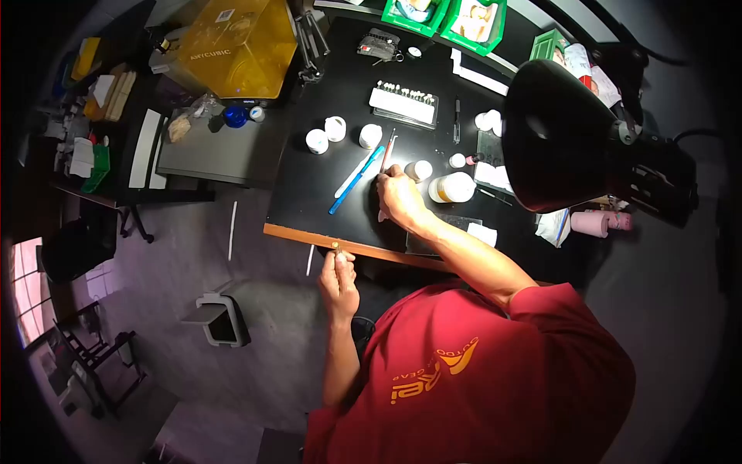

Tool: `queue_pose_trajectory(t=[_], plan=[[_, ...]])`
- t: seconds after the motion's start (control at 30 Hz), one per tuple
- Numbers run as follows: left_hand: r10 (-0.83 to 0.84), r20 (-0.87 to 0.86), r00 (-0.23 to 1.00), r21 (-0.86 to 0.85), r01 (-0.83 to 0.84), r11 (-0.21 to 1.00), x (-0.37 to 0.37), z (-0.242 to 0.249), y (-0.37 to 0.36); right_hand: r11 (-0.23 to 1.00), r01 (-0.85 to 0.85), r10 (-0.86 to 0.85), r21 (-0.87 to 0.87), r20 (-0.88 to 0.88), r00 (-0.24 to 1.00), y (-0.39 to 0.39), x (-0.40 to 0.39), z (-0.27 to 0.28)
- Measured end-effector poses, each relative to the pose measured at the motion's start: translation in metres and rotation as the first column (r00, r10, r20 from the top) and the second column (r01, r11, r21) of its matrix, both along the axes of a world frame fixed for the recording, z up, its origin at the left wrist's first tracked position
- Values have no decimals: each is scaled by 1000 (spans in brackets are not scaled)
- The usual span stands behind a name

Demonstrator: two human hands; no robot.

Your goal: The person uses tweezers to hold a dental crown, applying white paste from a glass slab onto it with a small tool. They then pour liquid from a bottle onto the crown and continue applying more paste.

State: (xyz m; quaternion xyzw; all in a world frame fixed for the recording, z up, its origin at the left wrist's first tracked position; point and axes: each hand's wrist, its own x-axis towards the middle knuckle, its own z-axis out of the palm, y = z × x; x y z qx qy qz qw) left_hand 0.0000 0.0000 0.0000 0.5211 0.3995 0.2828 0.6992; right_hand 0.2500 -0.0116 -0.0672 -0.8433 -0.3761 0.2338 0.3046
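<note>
My left hand (338,284) is closed in a pinch just off the table's wooden front edge. A small yellowish-tan piece (335,246) sticks up from its fingertips, too small to name. Over the black tabletop, my right hand (400,199) has its fingers closed at the lower end of a thin tool with a reddish-brown handle (388,152). The fingertips are partly hidden. Left of that tool lie a blue pen-like stick (356,179) and a white stick (352,177). A small white jar (419,170) and a larger white bottle (452,188) stand beside the right hand.
Several white jars (317,141) stand farther back. Behind them is a white holder with small bits (403,104). A black lamp head (553,135) overhangs the right side. Green bins (473,46) line the back. A yellow ANYCUBIC box (239,50) is at left.
</note>
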Motion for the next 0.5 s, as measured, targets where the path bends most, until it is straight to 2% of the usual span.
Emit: queue_pose_trajectory(t=[0.07,0.1,0.17,0.23,0.3,0.37,0.4,0.43,0.5], plan=[[-8,-27,1000,7,8,1000,-4,0,-5,997,-52,59,-49,149,987,-11,11,10],[-20,-9,1000,-36,20,999,-28,-11,8,992,-41,67,-116,229,971,-4,-5,10],[-40,-67,997,-9,40,999,-47,-20,28,987,-18,73,-161,344,936,5,-6,10],[-57,-111,992,-4,57,998,-58,-17,47,990,14,43,-140,398,916,13,-2,5],[-54,-103,993,-2,54,999,-67,-19,62,960,108,-23,-258,312,950,26,0,12],[-85,-80,993,2,86,996,-73,-20,72,947,200,-109,-250,336,936,29,-4,11],[-116,-64,991,-16,115,993,-75,-25,77,928,248,-163,-279,294,942,36,-8,33],[-142,-55,988,-34,141,989,-77,-28,81,929,280,-218,-242,255,942,37,-13,44],[-186,-67,980,-19,185,983,-78,-22,85,950,252,-190,-186,299,935,31,-20,46]])
